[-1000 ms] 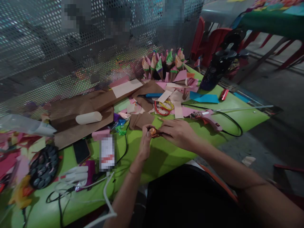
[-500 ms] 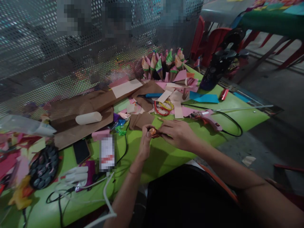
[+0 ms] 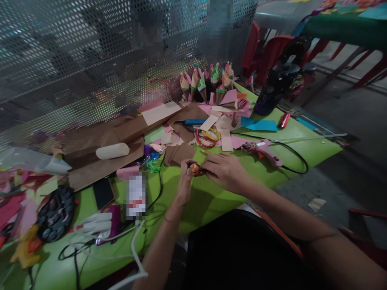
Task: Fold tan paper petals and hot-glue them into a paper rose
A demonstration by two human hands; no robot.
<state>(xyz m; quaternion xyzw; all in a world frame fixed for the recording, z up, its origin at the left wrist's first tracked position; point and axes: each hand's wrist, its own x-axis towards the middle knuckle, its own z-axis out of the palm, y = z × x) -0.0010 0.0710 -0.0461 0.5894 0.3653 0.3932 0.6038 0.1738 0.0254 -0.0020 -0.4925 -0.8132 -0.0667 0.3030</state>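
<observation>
Above the near edge of the green table, a small paper ice-cream cone with an orange and white swirl and a brown end lies between my hands. My left hand is closed around its swirl end, thumb on the near side. My right hand pinches at the brown end from the right, its fingertips partly hiding that part. A thin pale stick-like tip shows above my right fingers; what it belongs to is hidden. Brown paper pieces lie just beyond my left hand.
Finished paper cones stand at the back. A pink glue gun with its cord lies right, scissors among paper scraps. A dark tumbler stands at the right edge. A phone and white cables lie left.
Both hands stay in nearly the same place on the paper cone. The swirl has turned slightly, showing more of its white stripes.
</observation>
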